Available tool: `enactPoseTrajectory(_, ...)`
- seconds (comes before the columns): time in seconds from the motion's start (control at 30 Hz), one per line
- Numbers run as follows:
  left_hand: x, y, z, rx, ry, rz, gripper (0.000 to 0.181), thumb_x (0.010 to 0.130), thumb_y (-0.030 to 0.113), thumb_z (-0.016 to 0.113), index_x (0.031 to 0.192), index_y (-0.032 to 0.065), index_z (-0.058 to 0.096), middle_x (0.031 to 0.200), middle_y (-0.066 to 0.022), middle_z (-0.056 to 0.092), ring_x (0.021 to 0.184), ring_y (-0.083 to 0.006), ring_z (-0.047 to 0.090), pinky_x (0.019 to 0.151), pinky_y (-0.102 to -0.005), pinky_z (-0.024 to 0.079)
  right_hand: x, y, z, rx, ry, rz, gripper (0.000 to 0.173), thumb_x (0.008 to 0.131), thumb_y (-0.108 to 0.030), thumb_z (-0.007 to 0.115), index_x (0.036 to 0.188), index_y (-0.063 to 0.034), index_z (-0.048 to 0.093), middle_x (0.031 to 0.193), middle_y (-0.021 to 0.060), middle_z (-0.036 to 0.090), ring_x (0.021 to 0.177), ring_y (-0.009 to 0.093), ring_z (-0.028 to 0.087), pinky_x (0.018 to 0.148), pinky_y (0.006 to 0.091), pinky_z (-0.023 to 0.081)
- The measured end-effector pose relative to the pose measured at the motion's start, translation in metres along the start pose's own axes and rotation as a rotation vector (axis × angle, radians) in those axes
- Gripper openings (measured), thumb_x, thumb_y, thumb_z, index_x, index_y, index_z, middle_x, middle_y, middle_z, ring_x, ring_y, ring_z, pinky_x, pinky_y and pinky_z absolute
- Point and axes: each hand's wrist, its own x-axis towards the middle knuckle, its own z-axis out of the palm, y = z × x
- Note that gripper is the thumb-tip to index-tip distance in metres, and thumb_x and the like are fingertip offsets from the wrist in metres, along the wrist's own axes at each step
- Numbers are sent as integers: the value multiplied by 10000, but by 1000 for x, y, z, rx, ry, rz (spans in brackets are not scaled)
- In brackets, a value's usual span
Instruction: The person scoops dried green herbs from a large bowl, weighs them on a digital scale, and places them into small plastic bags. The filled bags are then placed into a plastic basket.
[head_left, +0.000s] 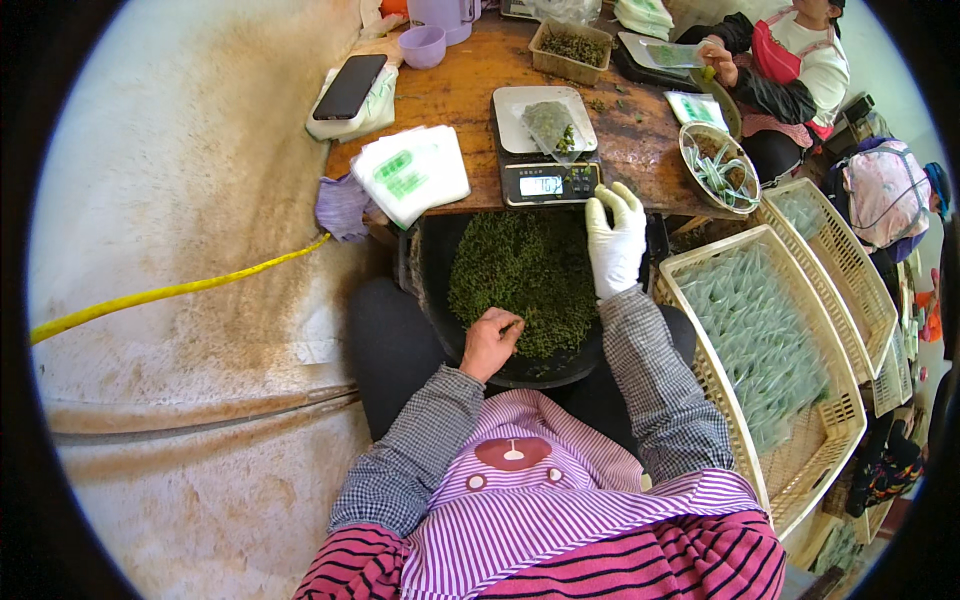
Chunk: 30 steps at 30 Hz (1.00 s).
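Observation:
My bare left hand (491, 343) is over the near part of a black basin (433, 262), its fingers bunched at a heap of small green plant buds (525, 281). Whether it pinches any of them is hidden. A white glove, stained yellowish at the fingertips, covers my right hand (618, 240). Its fingers are a little apart, with nothing seen between them, beside the front right corner of a digital kitchen scale (514, 185). On the scale's white plate (514, 124) lies a clear plastic bag (549, 126) with some greens inside.
Printed plastic bags (412, 172) and a phone (351, 86) lie on the wooden table (480, 71). Behind the scale is a tub of greens (571, 49). To the right stand an oval basket (720, 165) and a crate (814, 480) of filled bags. A co-worker (795, 67) sits beyond.

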Motion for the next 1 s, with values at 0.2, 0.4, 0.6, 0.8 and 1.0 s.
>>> enactPoseTrajectory(0.2,-3,4,-2,58,-23,-26,188,898,79,587,1008,-69,625,958,-105,565,636,-158,611,549,-277,521,-2,-17,49,-284,102,2,409,726,-390,740,982,-95,619,1243,142,484,1229,321,391,1039,511,236)
enactPoseTrajectory(0.4,-8,2,-3,94,-6,-32,186,902,88,585,997,-66,629,952,-102,569,626,-158,615,546,-277,510,-8,16,40,-224,121,-67,132,756,-229,702,824,-130,649,1160,78,558,1197,296,430,1017,475,288)
enactPoseTrajectory(0.6,-9,6,3,-2,11,-32,198,916,106,573,1005,-63,629,940,-94,583,580,-141,604,541,-274,502,-30,15,4,104,36,215,128,756,-155,725,781,-61,643,1114,110,588,1104,291,491,976,414,371)
enactPoseTrajectory(0.8,-8,19,1,-230,17,-138,216,949,129,527,1043,-44,614,808,-59,616,529,-94,554,504,-255,484,32,-25,18,-121,158,-205,93,736,-188,712,786,-133,656,1156,53,577,1178,288,460,1016,481,292)
enactPoseTrajectory(1.0,1,53,-17,-393,33,-105,213,975,153,482,989,-24,600,726,-23,596,473,-50,475,443,-207,416,74,-32,52,-446,-95,-285,261,783,-263,641,1018,-149,649,1384,79,419,1295,311,330,1049,575,231)
